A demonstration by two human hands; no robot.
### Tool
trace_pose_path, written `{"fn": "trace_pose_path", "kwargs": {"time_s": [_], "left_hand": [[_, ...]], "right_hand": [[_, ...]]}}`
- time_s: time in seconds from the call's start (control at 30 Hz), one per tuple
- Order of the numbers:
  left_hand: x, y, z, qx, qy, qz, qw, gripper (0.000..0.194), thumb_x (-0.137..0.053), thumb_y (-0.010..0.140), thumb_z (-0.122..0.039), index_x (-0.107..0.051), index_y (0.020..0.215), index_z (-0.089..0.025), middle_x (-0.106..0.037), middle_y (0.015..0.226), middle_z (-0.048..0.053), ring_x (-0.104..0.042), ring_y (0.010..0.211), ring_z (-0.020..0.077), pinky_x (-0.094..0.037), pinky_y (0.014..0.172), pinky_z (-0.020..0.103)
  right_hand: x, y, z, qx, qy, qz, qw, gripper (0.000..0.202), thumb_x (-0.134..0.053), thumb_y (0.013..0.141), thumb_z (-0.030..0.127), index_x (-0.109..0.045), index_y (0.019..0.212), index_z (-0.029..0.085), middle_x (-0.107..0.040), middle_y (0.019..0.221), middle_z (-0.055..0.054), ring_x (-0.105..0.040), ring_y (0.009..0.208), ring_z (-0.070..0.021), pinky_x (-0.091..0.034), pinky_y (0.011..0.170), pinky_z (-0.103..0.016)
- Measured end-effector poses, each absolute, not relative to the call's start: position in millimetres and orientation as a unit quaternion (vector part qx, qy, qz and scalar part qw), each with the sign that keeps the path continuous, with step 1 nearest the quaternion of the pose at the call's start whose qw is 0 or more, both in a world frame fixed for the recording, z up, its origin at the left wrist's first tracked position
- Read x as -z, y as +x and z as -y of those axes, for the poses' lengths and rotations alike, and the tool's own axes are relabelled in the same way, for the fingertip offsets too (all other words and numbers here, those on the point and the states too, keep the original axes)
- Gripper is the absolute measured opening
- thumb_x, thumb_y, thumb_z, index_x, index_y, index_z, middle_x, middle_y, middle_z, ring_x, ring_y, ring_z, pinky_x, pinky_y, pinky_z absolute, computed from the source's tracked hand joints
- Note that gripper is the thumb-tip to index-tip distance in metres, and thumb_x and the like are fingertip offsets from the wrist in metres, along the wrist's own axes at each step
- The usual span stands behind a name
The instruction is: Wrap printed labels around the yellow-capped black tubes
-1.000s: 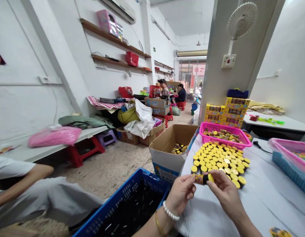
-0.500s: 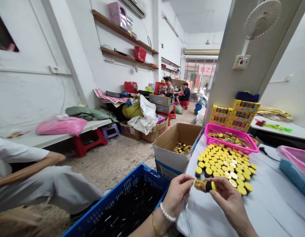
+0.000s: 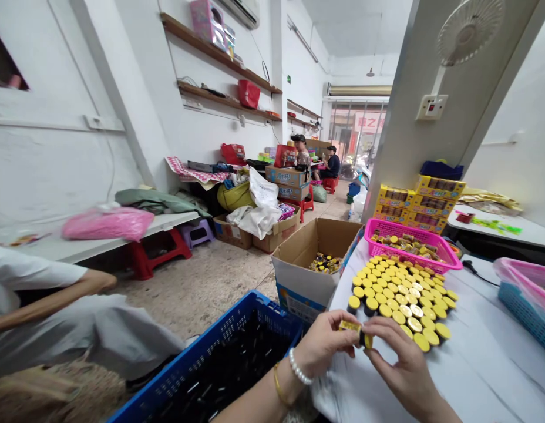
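Between my two hands, above the table's left edge, is a small black bottle [image 3: 366,339] with a yellow cap and a yellow printed label. My left hand [image 3: 327,346] is closed round the labelled end, with the thumb and fingers over it. At the capped end, my right hand [image 3: 398,359] pinches with thumb and forefinger. Just beyond my hands, many similar yellow-capped black bottles [image 3: 398,296] stand upright, packed close on the white table [image 3: 488,364].
A pink basket [image 3: 451,258] of labelled bottles sits behind the group. Left of the table stand a cardboard box [image 3: 299,276] and a blue crate [image 3: 167,376] full of small black pieces. Yellow boxes [image 3: 431,205] are stacked behind. A seated person's arm [image 3: 56,294] is at far left.
My left hand has moved right and wrapped further over the bottle's labelled end. The bottle has turned slightly, and the right hand still holds its capped end.
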State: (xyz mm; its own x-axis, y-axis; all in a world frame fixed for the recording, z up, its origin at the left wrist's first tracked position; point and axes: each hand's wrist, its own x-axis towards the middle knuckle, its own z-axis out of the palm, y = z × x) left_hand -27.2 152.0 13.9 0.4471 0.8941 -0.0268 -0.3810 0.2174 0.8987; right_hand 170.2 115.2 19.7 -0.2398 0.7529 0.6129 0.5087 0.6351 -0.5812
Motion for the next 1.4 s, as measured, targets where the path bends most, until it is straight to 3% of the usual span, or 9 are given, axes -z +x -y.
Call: {"fn": "trace_pose_path", "kwargs": {"time_s": [0.27,0.4,0.63,0.8,0.9,1.0,1.17,1.33,1.4], "left_hand": [[-34,-16,-168,-0.433,0.484,-0.291,0.703,0.057,-0.088,0.072,-0.045,-0.070,0.117,-0.015,-0.070,0.091,0.009,-0.068,0.073,0.0186,-0.051,0.059,0.027],[-34,-17,-174,-0.405,0.502,-0.281,0.711,0.043,-0.085,0.077,-0.041,-0.073,0.106,-0.011,-0.069,0.090,0.009,-0.064,0.073,0.0150,-0.047,0.059,0.023],[-32,-6,-180,-0.447,0.572,-0.259,0.637,0.040,-0.090,0.072,-0.031,-0.074,0.103,-0.012,-0.071,0.100,0.008,-0.064,0.090,0.0164,-0.049,0.083,0.026],[-17,-13,-183,-0.401,0.550,-0.301,0.668,0.054,-0.081,0.081,-0.049,-0.067,0.119,-0.013,-0.067,0.083,0.004,-0.059,0.065,0.0123,-0.043,0.059,0.024],[-11,-17,-183,-0.419,0.527,-0.298,0.677,0.046,-0.079,0.083,-0.050,-0.069,0.108,-0.011,-0.060,0.068,-0.001,-0.051,0.055,0.0078,-0.038,0.056,0.022],[-11,-15,-185,-0.420,0.529,-0.303,0.673,0.043,-0.079,0.083,-0.051,-0.068,0.091,-0.010,-0.058,0.063,-0.001,-0.048,0.051,0.0065,-0.036,0.051,0.021],[-15,-8,-184,-0.401,0.477,-0.336,0.707,0.051,-0.080,0.077,-0.060,-0.064,0.089,-0.013,-0.057,0.059,-0.003,-0.042,0.040,0.0045,-0.024,0.040,0.019],[-5,-6,-172,-0.358,0.393,-0.244,0.811,0.063,-0.081,0.075,-0.063,-0.064,0.112,-0.014,-0.062,0.067,-0.001,-0.038,0.039,0.0024,-0.016,0.038,0.018],[0,-3,-170,-0.375,0.378,-0.249,0.809,0.057,-0.082,0.074,-0.061,-0.064,0.096,-0.012,-0.060,0.063,-0.002,-0.031,0.036,0.0002,-0.011,0.037,0.018]], "right_hand": [[-24,179,-120,-0.072,-0.443,0.717,0.533,0.027,-0.073,0.088,0.024,-0.075,0.114,0.033,-0.073,0.115,-0.008,-0.069,0.112,-0.0284,-0.057,0.100,-0.049],[-26,181,-120,-0.100,-0.454,0.708,0.532,0.031,-0.075,0.087,0.025,-0.073,0.117,0.033,-0.074,0.113,-0.007,-0.069,0.108,-0.0266,-0.058,0.098,-0.047],[-10,178,-136,-0.429,-0.457,0.519,0.582,0.034,-0.089,0.072,0.039,-0.074,0.097,0.022,-0.079,0.094,-0.006,-0.075,0.085,-0.0230,-0.064,0.084,-0.042],[-4,175,-138,-0.380,-0.441,0.552,0.597,0.034,-0.088,0.075,0.036,-0.074,0.103,0.023,-0.075,0.101,-0.006,-0.072,0.086,-0.0195,-0.062,0.083,-0.036],[-1,170,-134,-0.335,-0.454,0.580,0.587,0.032,-0.088,0.075,0.035,-0.073,0.101,0.023,-0.072,0.098,-0.006,-0.070,0.085,-0.0192,-0.062,0.081,-0.035],[-1,168,-134,-0.419,-0.448,0.550,0.567,0.032,-0.086,0.078,0.039,-0.069,0.098,0.021,-0.072,0.084,-0.003,-0.070,0.076,-0.0178,-0.061,0.072,-0.033],[-17,173,-134,-0.462,-0.411,0.566,0.545,0.036,-0.080,0.084,0.039,-0.074,0.115,0.023,-0.072,0.107,-0.006,-0.072,0.080,-0.0174,-0.063,0.077,-0.035],[-6,176,-129,-0.510,-0.387,0.526,0.560,0.022,-0.084,0.080,0.035,-0.080,0.098,0.023,-0.067,0.114,-0.007,-0.073,0.077,-0.0189,-0.066,0.070,-0.037],[6,174,-132,-0.526,-0.375,0.492,0.584,0.020,-0.086,0.078,0.034,-0.080,0.092,0.022,-0.066,0.111,-0.006,-0.073,0.079,-0.0203,-0.067,0.068,-0.037]]}}
